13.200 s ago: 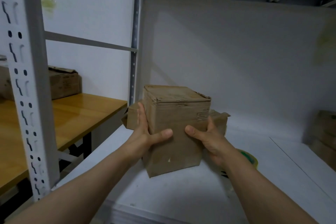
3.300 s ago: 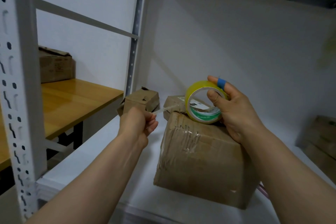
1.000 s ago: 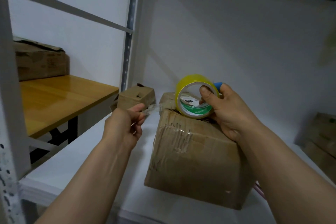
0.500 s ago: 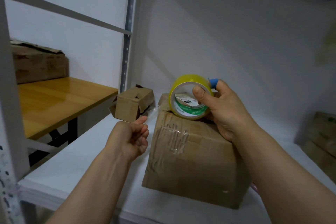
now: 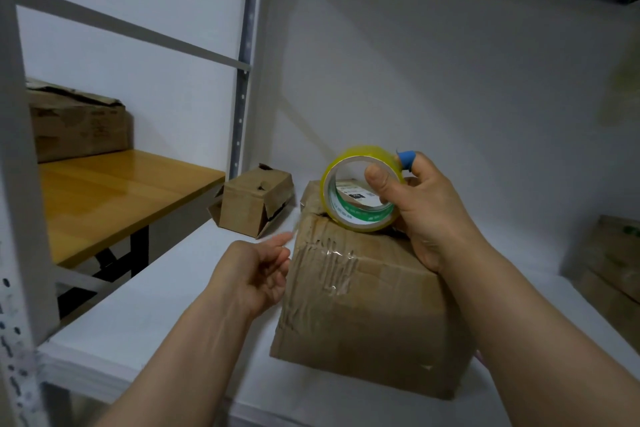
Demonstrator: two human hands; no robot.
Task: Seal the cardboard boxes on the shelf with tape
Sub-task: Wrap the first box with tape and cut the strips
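- Right hand (image 5: 433, 215) — grips the tape roll (image 5: 360, 189) atop the cardboard box (image 5: 370, 305).
- Left hand (image 5: 256, 274) — loosely curled beside the box, holding nothing discernible.
- White shelf (image 5: 156, 305) — box near its front edge; white wall behind.

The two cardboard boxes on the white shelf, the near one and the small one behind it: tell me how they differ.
The near box is larger; the small box sits farther back to the left. The near box has wrinkled clear tape on its front and the tape roll on top; the small box shows a torn hole and a gaping flap. Both are worn brown cardboard.

Dim, soft light; blurred, warped edges.
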